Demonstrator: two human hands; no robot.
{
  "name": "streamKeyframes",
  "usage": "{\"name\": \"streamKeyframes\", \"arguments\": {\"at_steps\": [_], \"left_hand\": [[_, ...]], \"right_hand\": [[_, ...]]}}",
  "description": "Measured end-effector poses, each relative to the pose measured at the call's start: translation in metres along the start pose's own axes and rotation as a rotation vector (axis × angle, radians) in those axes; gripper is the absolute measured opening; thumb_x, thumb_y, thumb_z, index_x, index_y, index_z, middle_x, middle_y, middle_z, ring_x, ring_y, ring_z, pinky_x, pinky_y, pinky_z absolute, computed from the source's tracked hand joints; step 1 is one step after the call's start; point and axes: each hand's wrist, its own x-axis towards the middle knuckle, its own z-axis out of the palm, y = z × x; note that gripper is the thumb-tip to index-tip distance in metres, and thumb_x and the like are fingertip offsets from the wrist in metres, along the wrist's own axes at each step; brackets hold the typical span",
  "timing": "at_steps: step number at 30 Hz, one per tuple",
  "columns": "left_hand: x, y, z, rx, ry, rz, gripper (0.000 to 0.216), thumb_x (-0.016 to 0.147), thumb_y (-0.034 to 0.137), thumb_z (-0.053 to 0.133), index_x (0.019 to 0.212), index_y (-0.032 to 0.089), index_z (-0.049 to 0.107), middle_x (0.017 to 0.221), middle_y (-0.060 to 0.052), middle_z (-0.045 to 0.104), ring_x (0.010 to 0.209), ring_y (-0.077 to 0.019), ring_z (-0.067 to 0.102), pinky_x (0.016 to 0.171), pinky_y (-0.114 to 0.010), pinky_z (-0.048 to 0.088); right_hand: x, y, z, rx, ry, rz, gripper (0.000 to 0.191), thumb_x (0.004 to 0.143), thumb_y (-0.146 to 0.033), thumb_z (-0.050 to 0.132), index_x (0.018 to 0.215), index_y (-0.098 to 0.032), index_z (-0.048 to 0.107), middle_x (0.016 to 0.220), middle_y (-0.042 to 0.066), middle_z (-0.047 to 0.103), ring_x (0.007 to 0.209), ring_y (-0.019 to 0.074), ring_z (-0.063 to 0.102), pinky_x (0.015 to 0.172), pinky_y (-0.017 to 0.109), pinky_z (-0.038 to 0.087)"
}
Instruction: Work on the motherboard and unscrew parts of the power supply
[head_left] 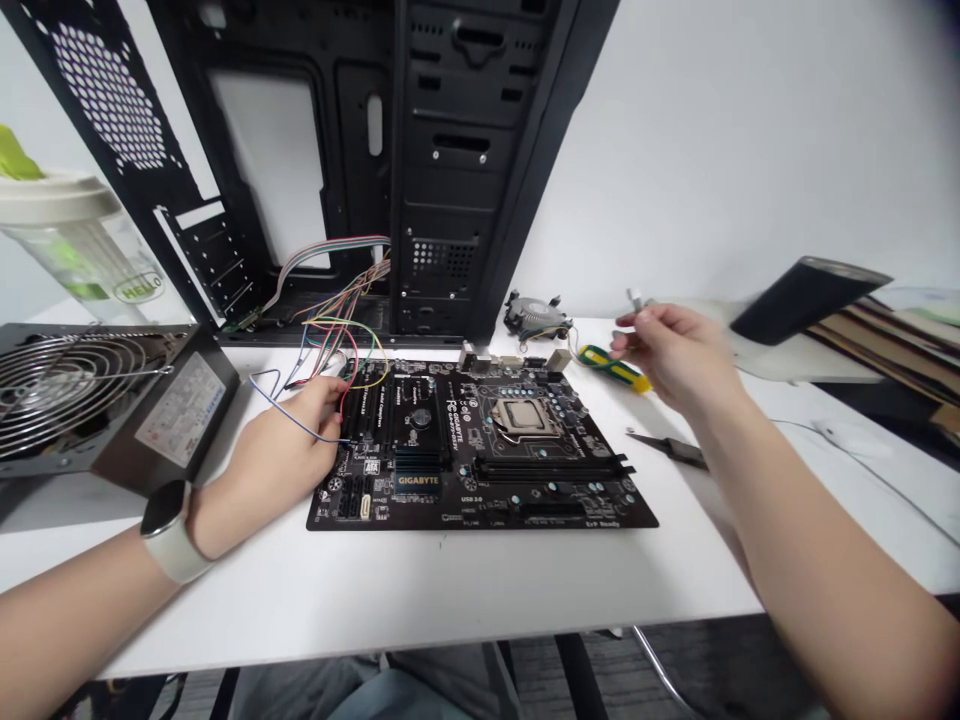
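A black Gigabyte motherboard lies flat on the white table. My left hand, with a white watch on its wrist, rests at the board's left edge, its fingers curled among the coloured wires from the open black PC case. Raised over the board's far right corner, my right hand pinches a small light-coloured object too small to name.
A power supply with a fan grille sits at the left, a clear lidded jar behind it. A CPU cooler, a green-and-yellow screwdriver and a dark tool lie right of the board. A black panel rests on cardboard at the far right.
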Motion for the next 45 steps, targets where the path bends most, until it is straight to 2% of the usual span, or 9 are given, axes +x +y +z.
{"name": "streamKeyframes", "arguments": {"at_steps": [4,11,17,21,24,29,34,38,45], "left_hand": [[-0.001,0.001,-0.001,0.038,-0.004,0.015,0.047,0.087,0.04,0.032,0.124,0.022,0.054,0.114,-0.011,0.072,0.099,-0.0304,0.069,0.086,-0.044,0.052],[-0.001,0.002,-0.002,0.088,0.0,0.044,0.046,0.087,0.038,0.032,0.124,0.022,0.055,0.109,-0.01,0.073,0.098,-0.0284,0.068,0.082,-0.039,0.051],[-0.001,0.0,0.001,0.124,0.012,0.061,0.045,0.089,0.034,0.032,0.125,0.022,0.054,0.111,-0.01,0.072,0.099,-0.0266,0.069,0.082,-0.037,0.053],[-0.001,0.0,0.001,0.122,0.0,0.063,0.045,0.089,0.034,0.031,0.126,0.022,0.054,0.115,-0.011,0.071,0.101,-0.0279,0.069,0.084,-0.039,0.054],[-0.001,0.001,0.0,0.114,-0.009,0.053,0.047,0.088,0.036,0.03,0.127,0.021,0.053,0.116,-0.012,0.071,0.103,-0.0305,0.069,0.084,-0.042,0.053],[-0.001,0.002,-0.002,0.1,-0.036,0.041,0.049,0.087,0.038,0.029,0.126,0.021,0.053,0.112,-0.012,0.072,0.098,-0.0311,0.07,0.081,-0.043,0.053],[-0.001,0.003,-0.002,0.082,-0.036,0.038,0.05,0.088,0.041,0.027,0.127,0.021,0.05,0.12,-0.013,0.07,0.104,-0.0317,0.069,0.088,-0.046,0.054],[-0.001,0.003,-0.002,0.066,-0.048,0.037,0.051,0.087,0.039,0.028,0.13,0.02,0.048,0.124,-0.011,0.069,0.108,-0.0316,0.068,0.093,-0.048,0.054],[-0.001,0.002,-0.001,0.084,-0.048,0.028,0.053,0.087,0.038,0.028,0.132,0.019,0.048,0.121,-0.014,0.069,0.106,-0.0338,0.068,0.091,-0.051,0.054]], "right_hand": [[0.003,-0.004,-0.005,0.096,0.121,0.038,0.034,0.098,-0.039,0.058,0.119,-0.012,0.059,0.107,0.007,0.063,0.09,0.012,0.062,0.078,0.029,0.057],[-0.015,-0.012,0.0,0.14,0.102,0.011,0.02,0.095,-0.029,0.062,0.094,-0.01,0.06,0.076,-0.003,0.056,0.062,0.0035,0.05,0.057,0.016,0.046],[-0.015,-0.025,-0.009,0.137,0.277,-0.21,0.022,0.061,-0.023,0.081,0.074,-0.015,0.065,0.063,0.0,0.056,0.056,0.0093,0.051,0.055,0.026,0.039],[-0.009,-0.033,-0.013,0.094,0.413,-0.334,0.021,0.061,-0.034,0.074,0.071,-0.018,0.062,0.059,0.001,0.052,0.054,0.0105,0.045,0.056,0.03,0.035],[-0.012,-0.032,-0.007,-0.046,0.349,-0.329,0.019,0.066,-0.034,0.068,0.075,-0.018,0.062,0.064,0.003,0.056,0.058,0.012,0.047,0.061,0.031,0.039],[-0.017,-0.023,0.005,-0.425,0.08,-0.347,0.004,0.068,-0.022,0.07,0.07,-0.019,0.069,0.076,0.004,0.065,0.071,0.0151,0.053,0.08,0.034,0.043],[-0.015,-0.014,0.003,-0.593,-0.106,-0.373,0.01,0.07,-0.026,0.068,0.077,-0.021,0.072,0.08,0.004,0.069,0.071,0.0178,0.058,0.078,0.036,0.046],[-0.029,-0.02,0.006,-0.587,-0.023,-0.528,0.034,0.08,-0.037,0.062,0.108,-0.021,0.07,0.105,0.009,0.069,0.095,0.0234,0.064,0.081,0.038,0.05],[-0.063,-0.04,0.034,-0.597,-0.117,-1.241,0.016,0.092,-0.023,0.06,0.106,-0.018,0.066,0.103,0.008,0.071,0.094,0.0176,0.069,0.081,0.032,0.058]]}}
